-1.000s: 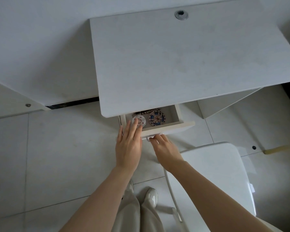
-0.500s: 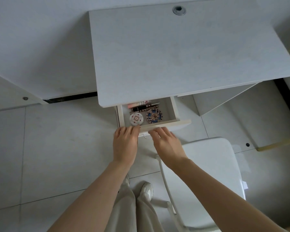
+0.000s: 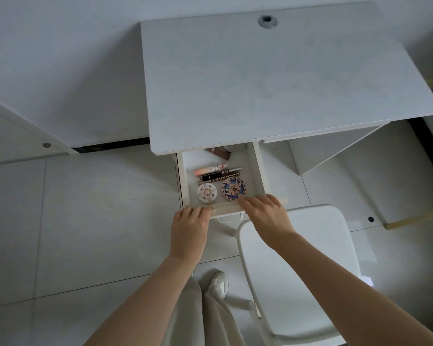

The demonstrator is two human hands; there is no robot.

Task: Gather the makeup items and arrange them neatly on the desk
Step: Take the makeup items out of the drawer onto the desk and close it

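A white drawer (image 3: 260, 171) stands pulled out from under the white desk (image 3: 273, 86). Inside lie a round white compact (image 3: 207, 193), a round blue patterned compact (image 3: 233, 189), a pink tube (image 3: 211, 169), a black tube (image 3: 220, 177), a thin pencil and a brown tube (image 3: 218, 153) near the back. My left hand (image 3: 189, 228) grips the drawer's front edge at its left end. My right hand (image 3: 265, 216) rests on the front edge at the right, fingertips near the blue compact.
A white chair (image 3: 298, 258) stands on the tiled floor just right of me, below the drawer. The desktop has a metal cable grommet (image 3: 268, 22) at the back. A wall panel with a dark gap (image 3: 110, 146) lies left of the desk.
The drawer has slid further out, showing more tubes at the back. My left hand moved from the white compact to the front edge; my right hand moved from under the handle onto the edge.
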